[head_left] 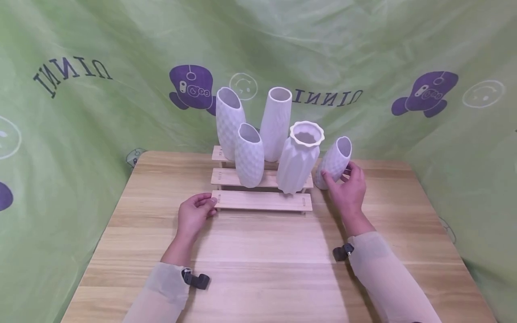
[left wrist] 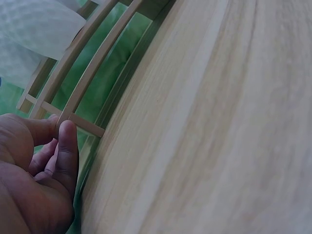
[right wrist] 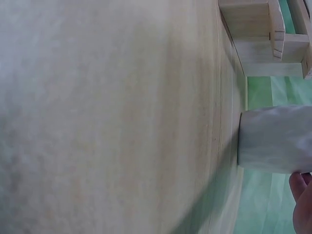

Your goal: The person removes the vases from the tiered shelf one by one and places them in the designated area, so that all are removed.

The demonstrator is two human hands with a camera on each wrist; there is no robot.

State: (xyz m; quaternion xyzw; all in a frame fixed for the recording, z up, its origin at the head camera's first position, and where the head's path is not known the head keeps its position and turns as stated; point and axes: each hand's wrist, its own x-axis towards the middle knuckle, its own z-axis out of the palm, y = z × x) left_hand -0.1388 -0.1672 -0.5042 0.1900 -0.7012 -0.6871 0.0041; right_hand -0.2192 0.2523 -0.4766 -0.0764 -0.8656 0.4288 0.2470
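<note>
My left hand (head_left: 195,215) pinches the left end of the lowest step of a three-tier wooden rack (head_left: 262,200); the left wrist view shows thumb and fingertip on the step's corner. To the right of the rack, my right hand (head_left: 349,190) grips a small white dimpled vase (head_left: 336,157) low on its side. That vase (right wrist: 275,139) appears to stand on the table in the right wrist view, where only fingertips (right wrist: 296,186) show. On the middle step stand a dimpled vase (head_left: 249,157) and a pleated vase with a scalloped rim (head_left: 299,161).
Behind, the top step bears a slant-mouthed dimpled vase (head_left: 229,121) and a tall round-mouthed vase (head_left: 276,123). The rack stands toward the back of a wooden table (head_left: 262,269). Green printed cloth (head_left: 133,103) hangs behind and at both sides.
</note>
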